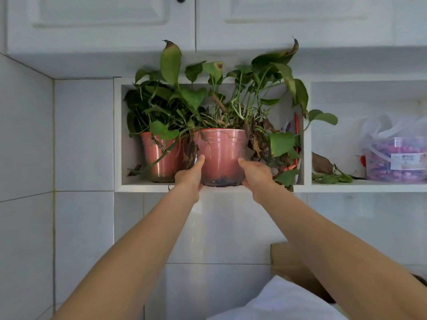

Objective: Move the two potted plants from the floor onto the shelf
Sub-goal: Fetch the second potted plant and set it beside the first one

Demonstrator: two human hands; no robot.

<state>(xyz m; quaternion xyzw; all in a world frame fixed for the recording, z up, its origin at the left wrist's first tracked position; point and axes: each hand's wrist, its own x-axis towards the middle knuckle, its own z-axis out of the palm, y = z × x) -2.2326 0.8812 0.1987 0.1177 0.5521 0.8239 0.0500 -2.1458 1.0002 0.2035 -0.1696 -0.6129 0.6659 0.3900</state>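
Note:
Two leafy green plants in reddish plastic pots are in the white wall shelf (143, 187). The first potted plant (161, 158) stands at the left of the niche, further back. The second potted plant (221, 155) is at the niche's front edge, its base on or just above the ledge. My left hand (190, 175) grips its lower left side, thumb up along the pot. My right hand (255, 175) grips its lower right side. Trailing leaves spill over the shelf's front and right divider.
A second niche to the right holds a clear plastic tub (396, 158) with colourful contents and fallen leaves (332, 176). White cabinet doors (101, 21) hang above. The walls are white tile. A cardboard box (291, 264) and a white cloth (284, 301) lie below right.

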